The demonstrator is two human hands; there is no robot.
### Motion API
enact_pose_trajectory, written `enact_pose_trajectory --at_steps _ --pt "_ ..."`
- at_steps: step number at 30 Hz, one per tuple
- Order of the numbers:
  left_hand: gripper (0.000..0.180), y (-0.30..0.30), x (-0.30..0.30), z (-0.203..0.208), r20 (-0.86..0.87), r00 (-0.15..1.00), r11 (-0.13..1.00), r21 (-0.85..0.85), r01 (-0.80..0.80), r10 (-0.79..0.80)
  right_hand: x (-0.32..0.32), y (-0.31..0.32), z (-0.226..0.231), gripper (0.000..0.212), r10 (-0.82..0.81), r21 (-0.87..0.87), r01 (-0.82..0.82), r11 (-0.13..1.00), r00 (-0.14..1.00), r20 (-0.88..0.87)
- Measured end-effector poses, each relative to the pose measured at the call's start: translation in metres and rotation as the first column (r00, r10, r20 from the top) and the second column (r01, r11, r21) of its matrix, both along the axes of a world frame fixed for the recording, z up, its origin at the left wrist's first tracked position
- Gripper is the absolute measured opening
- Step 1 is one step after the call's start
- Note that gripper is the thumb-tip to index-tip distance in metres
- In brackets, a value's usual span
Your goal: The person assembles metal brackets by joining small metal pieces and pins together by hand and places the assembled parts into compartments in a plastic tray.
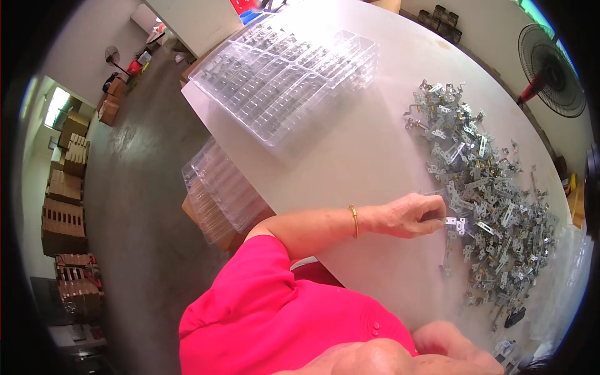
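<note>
At the left corner of the table [350, 156], your loaded clear trays [275, 81] sit close enough to the edge that a careless elbow could tip them off. Your left hand [409, 215] has its fingertips pinched on a metal bracket [460, 225], while your right arm [453, 344] runs out at the bottom, its grip impossible to tell. Along the right edge the pile [494, 206] looks tangled, so a hard tug could drag neighbouring pieces loose.

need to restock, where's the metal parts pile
In the head view, the metal parts pile lies on the right side of the table, just right of the left hand.
</note>
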State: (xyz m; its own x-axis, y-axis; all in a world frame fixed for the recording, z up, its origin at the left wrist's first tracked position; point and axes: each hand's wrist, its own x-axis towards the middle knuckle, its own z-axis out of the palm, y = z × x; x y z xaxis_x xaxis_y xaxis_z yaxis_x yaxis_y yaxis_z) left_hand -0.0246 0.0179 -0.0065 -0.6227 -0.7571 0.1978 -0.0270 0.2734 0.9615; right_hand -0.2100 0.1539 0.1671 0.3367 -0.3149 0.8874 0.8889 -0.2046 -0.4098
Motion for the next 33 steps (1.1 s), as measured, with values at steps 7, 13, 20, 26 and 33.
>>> enact_pose_trajectory --at_steps 7,13,20,26,33 --pt "0.016 0.004 0.0 0.0 -0.016 0.999 0.999 -0.032 -0.029 0.028 0.042 -0.006 -0.015 0.016 -0.437 -0.162 0.544 0.823 0.789 0.432" --pt "0.011 0.017 0.02 0.05 -0.136 0.986 0.991 -0.078 -0.111 0.1 0.016 0.002 -0.002 0.02 -0.039 -0.168 0.071 0.983 0.982 0.185" --pt "0.012 0.012 0.109 0.109 -0.153 0.885 0.85 -0.246 -0.465 0.44 0.028 0.01 -0.013 0.013 -0.404 -0.152 0.502 0.852 0.813 0.421" --pt "0.013 -0.026 0.236 0.137 -0.064 0.525 0.479 -0.327 -0.815 0.849 0.051 0.022 -0.005 0.007 -0.505 0.182 0.516 0.837 0.602 0.619" --pt "0.023 -0.056 0.321 0.144 0.235 0.151 0.275 -0.712 -0.646 0.96 0.014 0.025 -0.028 0.004 -0.388 0.083 0.407 0.91 0.764 0.515"
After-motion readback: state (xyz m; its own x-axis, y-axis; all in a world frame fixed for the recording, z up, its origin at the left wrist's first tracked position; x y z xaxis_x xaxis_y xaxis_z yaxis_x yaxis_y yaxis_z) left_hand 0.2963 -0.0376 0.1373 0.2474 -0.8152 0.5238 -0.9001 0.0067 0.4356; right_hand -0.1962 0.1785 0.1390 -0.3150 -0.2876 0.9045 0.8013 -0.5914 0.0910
